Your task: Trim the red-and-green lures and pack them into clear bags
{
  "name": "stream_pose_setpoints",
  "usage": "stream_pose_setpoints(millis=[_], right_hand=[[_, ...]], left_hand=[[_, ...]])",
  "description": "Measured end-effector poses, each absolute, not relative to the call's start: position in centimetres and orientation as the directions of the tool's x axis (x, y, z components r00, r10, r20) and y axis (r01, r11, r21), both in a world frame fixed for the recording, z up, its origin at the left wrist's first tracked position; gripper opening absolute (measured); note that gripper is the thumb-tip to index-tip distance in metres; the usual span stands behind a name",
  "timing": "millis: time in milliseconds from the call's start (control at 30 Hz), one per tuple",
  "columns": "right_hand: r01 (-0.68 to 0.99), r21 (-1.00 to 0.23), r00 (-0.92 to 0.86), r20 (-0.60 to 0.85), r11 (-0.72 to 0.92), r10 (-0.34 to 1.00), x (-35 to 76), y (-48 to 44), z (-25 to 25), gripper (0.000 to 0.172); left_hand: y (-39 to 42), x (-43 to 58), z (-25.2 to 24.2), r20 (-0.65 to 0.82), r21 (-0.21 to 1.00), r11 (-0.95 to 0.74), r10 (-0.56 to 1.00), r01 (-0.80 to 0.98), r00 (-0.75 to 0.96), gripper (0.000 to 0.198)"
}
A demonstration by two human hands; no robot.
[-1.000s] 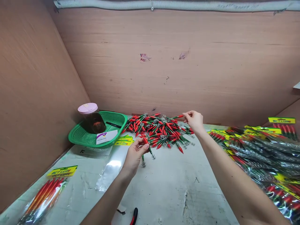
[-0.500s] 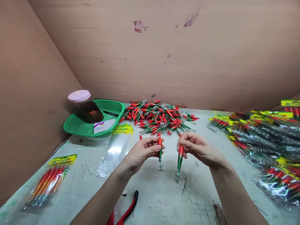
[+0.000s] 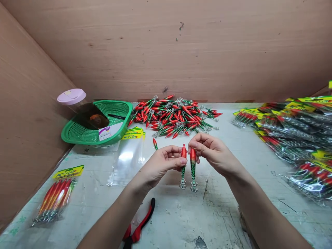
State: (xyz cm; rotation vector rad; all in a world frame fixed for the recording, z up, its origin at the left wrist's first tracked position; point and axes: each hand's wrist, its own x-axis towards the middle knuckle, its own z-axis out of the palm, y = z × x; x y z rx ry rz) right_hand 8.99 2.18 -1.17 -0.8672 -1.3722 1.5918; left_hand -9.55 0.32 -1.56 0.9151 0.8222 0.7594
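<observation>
My left hand (image 3: pixel 169 158) pinches a red and green fishing lure (image 3: pixel 183 152) between thumb and fingers, its hook crown hanging down. Close beside it, my right hand (image 3: pixel 207 148) grips a second lure (image 3: pixel 193 167) of the same colours near its red end, hooks also downward. The two lures hang almost parallel with a narrow gap between them. Behind my hands lies a heap of loose lures (image 3: pixel 176 117) with red bodies, green tails and metal hooks. One single lure (image 3: pixel 155 143) rests apart, partly hidden behind my left hand.
Clear bags (image 3: pixel 127 162) with yellow headers lie left of my hands. Farther left are a packed lure bag (image 3: pixel 55 197) and a green basket (image 3: pixel 67 136) holding a lidded cup (image 3: pixel 90 116). Red-handled pliers (image 3: pixel 141 224) lie in front. Filled lure packs (image 3: pixel 298 131) pile up at right.
My right hand has moved left, bringing its lure close beside the one in my left hand. My left hand has shifted slightly right. The camera view has tilted a little.
</observation>
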Motion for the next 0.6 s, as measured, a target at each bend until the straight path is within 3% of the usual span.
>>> stream_pose_setpoints(millis=[267,400,500,600], right_hand=[[-0.119,-0.993,-0.353,0.041,-0.001,0.935,8.4,1.6,-0.7,0.026],[0.011,-1.000,-0.333,0.008,0.013,0.943,8.5,1.8,-1.3,0.031],[0.138,-0.990,-0.300,-0.043,-0.001,0.953,8.3,2.6,-3.3,0.032],[0.283,-0.959,-0.286,-0.115,-0.031,0.951,7.0,4.0,-5.9,0.031]], left_hand=[[0.2,-9.3,-2.0,-0.274,0.891,0.408,0.833,-0.199,0.481,0.027],[0.6,-9.7,-1.7,-0.273,0.896,0.398,0.843,-0.196,0.464,0.026],[1.2,-11.2,-0.8,-0.233,0.930,0.302,0.925,-0.210,0.301,0.024],[1.9,-13.5,0.6,-0.130,0.962,0.122,0.991,-0.244,-0.015,0.024]])
